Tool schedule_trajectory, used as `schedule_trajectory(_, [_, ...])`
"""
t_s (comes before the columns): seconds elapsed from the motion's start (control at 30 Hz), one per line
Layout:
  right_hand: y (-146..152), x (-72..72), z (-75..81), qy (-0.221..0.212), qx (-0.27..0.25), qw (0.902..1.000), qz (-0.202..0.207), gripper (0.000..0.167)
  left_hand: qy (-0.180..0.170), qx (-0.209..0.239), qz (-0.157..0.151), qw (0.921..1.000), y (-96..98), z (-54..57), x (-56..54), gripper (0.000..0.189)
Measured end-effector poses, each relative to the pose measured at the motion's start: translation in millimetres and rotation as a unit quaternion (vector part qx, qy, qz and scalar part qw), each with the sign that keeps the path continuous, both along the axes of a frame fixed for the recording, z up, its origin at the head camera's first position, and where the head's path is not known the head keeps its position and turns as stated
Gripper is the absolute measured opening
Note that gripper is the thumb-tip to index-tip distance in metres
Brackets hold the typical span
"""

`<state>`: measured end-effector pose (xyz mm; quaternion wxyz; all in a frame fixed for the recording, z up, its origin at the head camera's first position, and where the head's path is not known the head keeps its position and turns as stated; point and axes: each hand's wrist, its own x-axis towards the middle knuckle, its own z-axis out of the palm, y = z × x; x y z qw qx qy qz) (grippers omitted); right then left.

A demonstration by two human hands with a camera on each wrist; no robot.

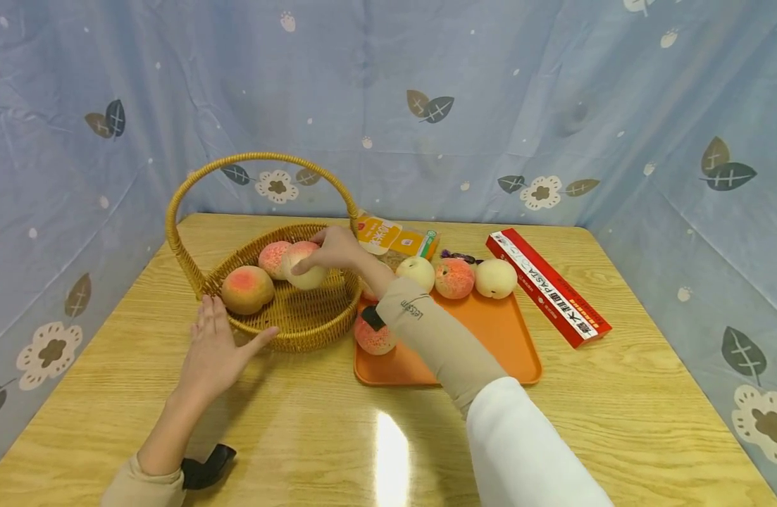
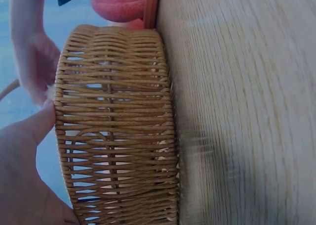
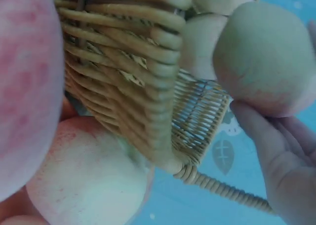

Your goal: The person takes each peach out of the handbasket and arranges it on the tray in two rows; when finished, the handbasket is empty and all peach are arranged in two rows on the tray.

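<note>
In the head view, my right hand (image 1: 339, 248) pinches a pale peach with a pink blush (image 1: 307, 274) above the wicker basket (image 1: 312, 343). The right wrist view shows this peach (image 3: 266, 57) held by thumb and fingers above the rim level. Inside the basket lie an orange-brown peach (image 1: 247, 290) and a pink speckled peach (image 1: 275, 258). My left hand (image 1: 212, 352) rests at the basket's near left rim, thumb spread apart from the straight fingers. Its thumb (image 2: 42, 121) touches the rim in the left wrist view; its fingers are out of sight there.
An orange tray (image 1: 483, 345) stands right of the basket, with a pink peach (image 1: 375, 336), a speckled peach (image 1: 454, 278) and pale peaches (image 1: 496, 279). Behind are a yellow-orange package (image 1: 394, 238) and a purple-wrapped candy (image 1: 461, 257). A red pasta box (image 1: 546, 285) lies to the right.
</note>
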<state>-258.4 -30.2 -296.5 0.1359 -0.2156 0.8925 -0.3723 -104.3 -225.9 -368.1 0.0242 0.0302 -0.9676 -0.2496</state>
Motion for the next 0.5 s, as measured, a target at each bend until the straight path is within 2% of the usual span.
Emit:
schedule_trajectory(0.1, [10,3.4,2.1,-0.046,-0.072,0.9962,-0.018,0.067,-0.001,0.001,-0.001,1.0,-0.2,1.1,-0.4,0.116])
schedule_trajectory(0.27, [30,11.7,3.3,-0.086,-0.126,0.9876,-0.036,0.07,-0.002,0.0,-0.002,1.0,-0.4,1.6,-0.2,0.117])
schedule_trajectory(0.43, [58,23.6,1.3,-0.108,-0.184,0.9763,-0.036,0.07,0.0,0.002,-0.002,1.0,0.0,0.0,1.0,0.117])
schedule_trajectory(0.5, [70,28.9,-0.1,-0.104,-0.198,0.9743,-0.031,0.07,0.001,0.003,-0.003,1.0,0.3,-0.5,1.4,0.116])
